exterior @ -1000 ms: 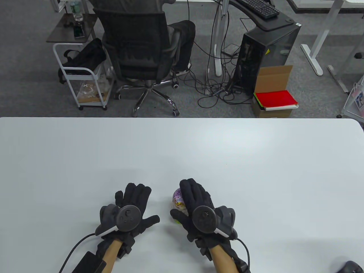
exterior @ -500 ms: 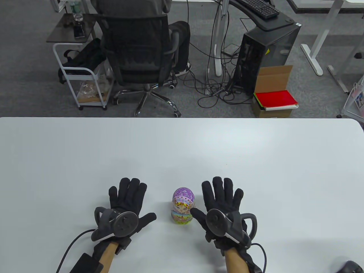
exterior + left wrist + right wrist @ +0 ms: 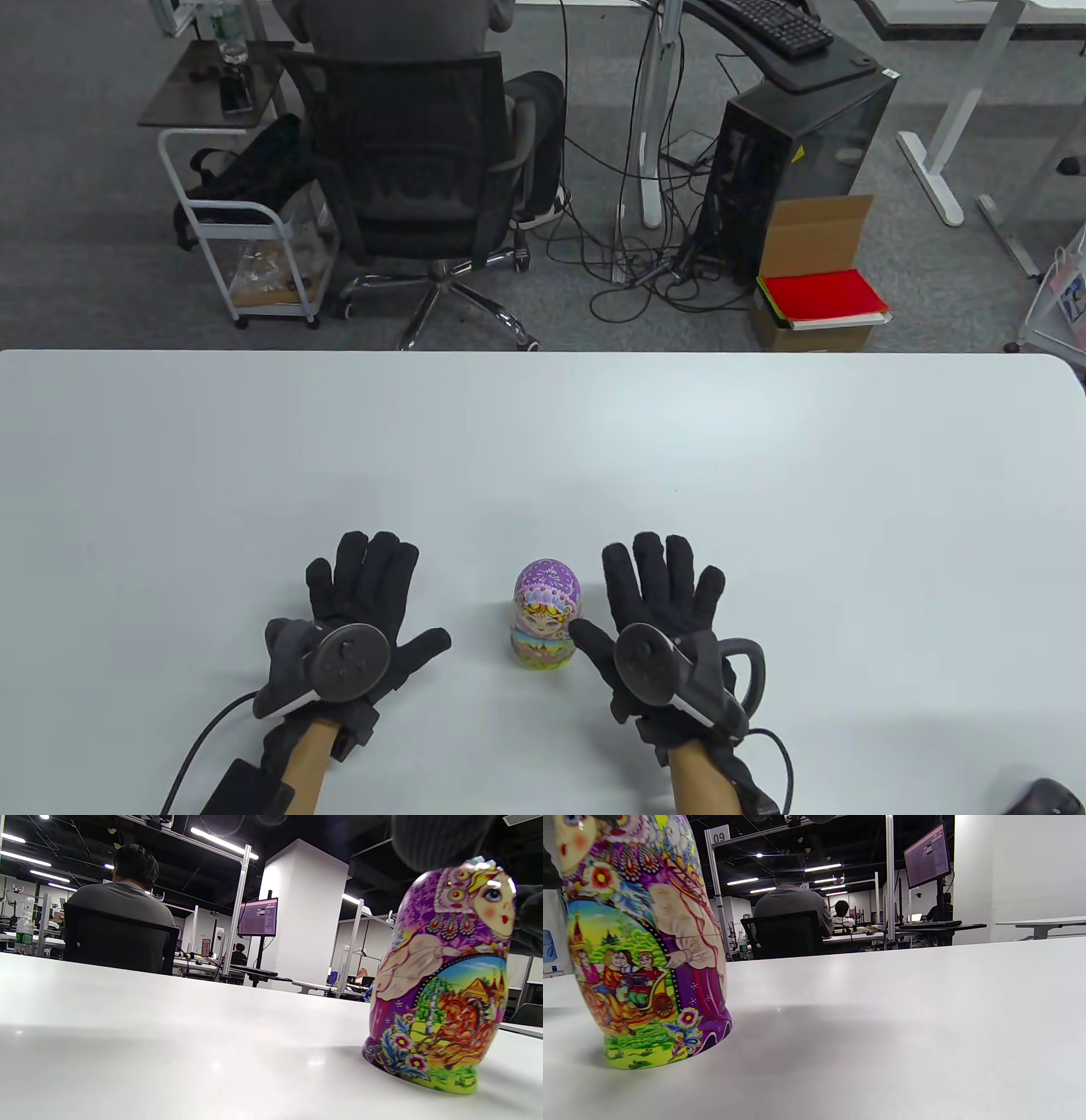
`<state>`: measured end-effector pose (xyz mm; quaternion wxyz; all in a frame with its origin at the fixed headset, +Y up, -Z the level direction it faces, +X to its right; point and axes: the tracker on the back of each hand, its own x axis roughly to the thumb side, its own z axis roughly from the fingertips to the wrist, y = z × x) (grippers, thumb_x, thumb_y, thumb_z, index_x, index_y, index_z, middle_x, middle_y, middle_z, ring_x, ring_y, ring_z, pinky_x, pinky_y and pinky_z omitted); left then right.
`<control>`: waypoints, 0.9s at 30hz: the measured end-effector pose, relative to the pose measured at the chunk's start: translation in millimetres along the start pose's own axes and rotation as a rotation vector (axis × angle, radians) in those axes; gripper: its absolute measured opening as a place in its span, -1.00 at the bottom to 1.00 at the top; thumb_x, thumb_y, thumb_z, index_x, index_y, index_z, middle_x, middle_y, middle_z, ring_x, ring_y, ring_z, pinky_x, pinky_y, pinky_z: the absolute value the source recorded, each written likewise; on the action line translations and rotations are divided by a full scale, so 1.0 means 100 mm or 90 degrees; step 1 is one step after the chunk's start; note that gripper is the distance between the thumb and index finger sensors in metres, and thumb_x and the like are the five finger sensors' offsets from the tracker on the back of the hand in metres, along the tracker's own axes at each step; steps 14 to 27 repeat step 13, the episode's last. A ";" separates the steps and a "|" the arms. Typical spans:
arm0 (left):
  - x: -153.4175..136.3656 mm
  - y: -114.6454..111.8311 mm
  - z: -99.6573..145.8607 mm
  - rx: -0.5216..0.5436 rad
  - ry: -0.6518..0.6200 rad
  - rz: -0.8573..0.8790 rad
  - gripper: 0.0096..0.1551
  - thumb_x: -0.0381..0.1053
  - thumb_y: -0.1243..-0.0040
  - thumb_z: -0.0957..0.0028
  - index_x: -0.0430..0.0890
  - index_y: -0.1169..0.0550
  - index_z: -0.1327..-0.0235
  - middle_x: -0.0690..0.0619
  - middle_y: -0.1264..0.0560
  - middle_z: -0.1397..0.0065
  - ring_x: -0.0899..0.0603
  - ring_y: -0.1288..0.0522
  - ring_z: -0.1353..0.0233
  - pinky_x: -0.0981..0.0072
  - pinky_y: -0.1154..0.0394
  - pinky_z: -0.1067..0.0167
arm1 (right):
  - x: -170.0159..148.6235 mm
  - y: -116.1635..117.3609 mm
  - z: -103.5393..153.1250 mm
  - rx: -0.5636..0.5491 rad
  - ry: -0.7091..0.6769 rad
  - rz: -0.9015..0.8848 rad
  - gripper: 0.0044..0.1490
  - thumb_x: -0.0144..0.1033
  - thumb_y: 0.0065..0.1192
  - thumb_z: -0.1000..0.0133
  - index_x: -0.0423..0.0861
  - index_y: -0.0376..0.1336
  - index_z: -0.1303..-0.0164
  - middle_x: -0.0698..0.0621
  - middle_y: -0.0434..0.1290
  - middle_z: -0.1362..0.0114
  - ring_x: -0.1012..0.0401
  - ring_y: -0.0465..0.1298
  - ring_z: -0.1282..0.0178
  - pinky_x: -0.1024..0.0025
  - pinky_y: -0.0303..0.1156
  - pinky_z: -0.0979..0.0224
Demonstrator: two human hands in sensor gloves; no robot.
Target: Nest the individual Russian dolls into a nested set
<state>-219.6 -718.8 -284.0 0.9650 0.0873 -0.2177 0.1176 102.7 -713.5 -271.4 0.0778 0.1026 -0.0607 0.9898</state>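
Observation:
A closed purple Russian doll (image 3: 546, 613) stands upright on the white table (image 3: 594, 441) near the front edge, between my two hands. It also shows in the left wrist view (image 3: 441, 980) and the right wrist view (image 3: 640, 950), painted with a face, flowers and a carriage scene. My left hand (image 3: 365, 594) lies flat and open on the table, left of the doll and apart from it. My right hand (image 3: 653, 594) lies flat and open just right of the doll, its thumb tip close to or touching the doll's lower side.
A dark object (image 3: 1048, 794) sits at the table's front right corner. Beyond the far edge are an office chair (image 3: 416, 170) with a seated person, a computer tower (image 3: 797, 161) and a cardboard box (image 3: 819, 280).
One second ago my right hand covered the doll; it has let go and moved right to lie flat. My left hand has slid a little left and toward me.

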 end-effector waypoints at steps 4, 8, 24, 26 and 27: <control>0.00 -0.01 0.00 -0.010 -0.005 0.009 0.22 0.44 -0.02 -0.09 -0.23 0.08 -0.76 -0.40 0.12 -0.75 -0.57 0.27 -0.58 -0.61 0.26 -0.21 | 0.02 0.01 0.00 0.004 -0.005 -0.004 0.13 0.52 -0.24 -0.20 0.08 -0.34 -0.80 -0.11 -0.30 -0.86 -0.22 -0.31 -0.85 -0.40 -0.27 -0.63; 0.00 -0.01 -0.01 -0.014 -0.004 0.017 0.22 0.44 -0.02 -0.09 -0.23 0.08 -0.76 -0.40 0.11 -0.75 -0.57 0.23 -0.58 -0.61 0.25 -0.21 | 0.02 0.01 0.00 0.005 -0.006 -0.004 0.13 0.52 -0.24 -0.20 0.08 -0.34 -0.80 -0.12 -0.29 -0.87 -0.21 -0.26 -0.85 -0.40 -0.25 -0.64; 0.00 -0.01 0.00 -0.017 -0.002 0.024 0.22 0.44 -0.02 -0.09 -0.23 0.07 -0.76 -0.40 0.10 -0.75 -0.57 0.23 -0.58 -0.61 0.25 -0.21 | 0.03 0.02 0.00 0.010 -0.003 -0.010 0.12 0.52 -0.24 -0.20 0.08 -0.34 -0.80 -0.12 -0.29 -0.86 -0.22 -0.25 -0.86 -0.39 -0.23 -0.65; 0.00 -0.01 0.00 -0.017 -0.002 0.024 0.22 0.44 -0.02 -0.09 -0.23 0.07 -0.76 -0.40 0.10 -0.75 -0.57 0.23 -0.58 -0.61 0.25 -0.21 | 0.03 0.02 0.00 0.010 -0.003 -0.010 0.12 0.52 -0.24 -0.20 0.08 -0.34 -0.80 -0.12 -0.29 -0.86 -0.22 -0.25 -0.86 -0.39 -0.23 -0.65; 0.00 -0.01 0.00 -0.017 -0.002 0.024 0.22 0.44 -0.02 -0.09 -0.23 0.07 -0.76 -0.40 0.10 -0.75 -0.57 0.23 -0.58 -0.61 0.25 -0.21 | 0.03 0.02 0.00 0.010 -0.003 -0.010 0.12 0.52 -0.24 -0.20 0.08 -0.34 -0.80 -0.12 -0.29 -0.86 -0.22 -0.25 -0.86 -0.39 -0.23 -0.65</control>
